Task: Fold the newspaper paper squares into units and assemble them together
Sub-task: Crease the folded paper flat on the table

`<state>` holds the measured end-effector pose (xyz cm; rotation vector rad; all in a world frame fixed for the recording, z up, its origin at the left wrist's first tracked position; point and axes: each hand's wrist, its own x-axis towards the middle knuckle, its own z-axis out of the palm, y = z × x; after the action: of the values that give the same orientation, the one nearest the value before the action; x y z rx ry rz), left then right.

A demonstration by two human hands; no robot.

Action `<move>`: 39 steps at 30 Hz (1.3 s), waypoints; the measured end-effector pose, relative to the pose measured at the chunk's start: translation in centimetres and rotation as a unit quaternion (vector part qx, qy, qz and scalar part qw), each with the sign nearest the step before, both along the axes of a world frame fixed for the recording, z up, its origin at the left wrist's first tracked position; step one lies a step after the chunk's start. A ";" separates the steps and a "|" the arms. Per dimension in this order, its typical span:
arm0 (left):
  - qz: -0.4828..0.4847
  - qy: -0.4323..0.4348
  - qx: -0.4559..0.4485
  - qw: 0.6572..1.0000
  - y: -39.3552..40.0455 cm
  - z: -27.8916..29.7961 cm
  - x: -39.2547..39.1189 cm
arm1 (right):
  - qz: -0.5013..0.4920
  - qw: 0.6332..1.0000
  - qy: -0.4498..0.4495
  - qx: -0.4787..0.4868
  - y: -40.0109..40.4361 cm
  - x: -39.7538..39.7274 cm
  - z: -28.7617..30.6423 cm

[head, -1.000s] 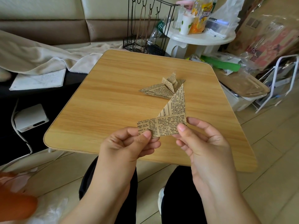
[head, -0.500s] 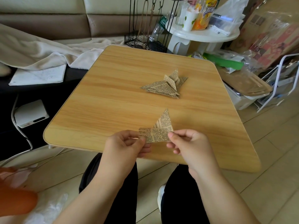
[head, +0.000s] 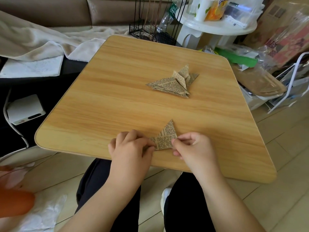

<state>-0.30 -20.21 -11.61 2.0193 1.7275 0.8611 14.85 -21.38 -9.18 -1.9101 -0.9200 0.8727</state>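
Wooden surface (head: 117, 91), rounded corners, takes up most of the view. Behind it a brown sofa (head: 66, 12) with a pale blanket (head: 33, 41) draped over the seat. A white round side table (head: 215, 29) stands past the far right corner, loaded with cups and packets; a black wire rack (head: 150, 30) sits just beside it. White box (head: 25, 109) with a cable on the dark floor area at left.

Person's dark trouser legs show below the near edge.

Left hand (head: 132, 148) and right hand (head: 195, 148) both sit at the near edge of the surface, fingers curled, each pinching one end of a paper unit (head: 164, 139) between them. The unit lies low on the surface, a folded strip with one triangular point sticking up toward the far side.

Well apart, toward the far right of the surface, lies a cluster of folded units (head: 173, 82), flat triangles overlapping with small flaps raised at the top. Not touching either hand.
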 end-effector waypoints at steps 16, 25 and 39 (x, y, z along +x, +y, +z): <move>0.029 0.028 -0.107 0.993 0.9 1.1 0.0 | 0.194 0.934 -0.266 0.142 -1.2 -0.7 -1.8; 0.026 0.025 -0.115 0.993 0.9 1.2 0.0 | 0.160 0.943 -0.279 0.087 -0.5 -1.3 -1.9; 0.018 0.018 -0.117 0.993 0.9 1.4 -0.3 | 0.170 0.955 -0.240 0.042 0.0 1.5 -0.9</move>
<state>-0.55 -19.33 -10.21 1.8655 1.7957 0.6041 16.36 -21.38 -10.11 -1.9547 -1.5872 0.5462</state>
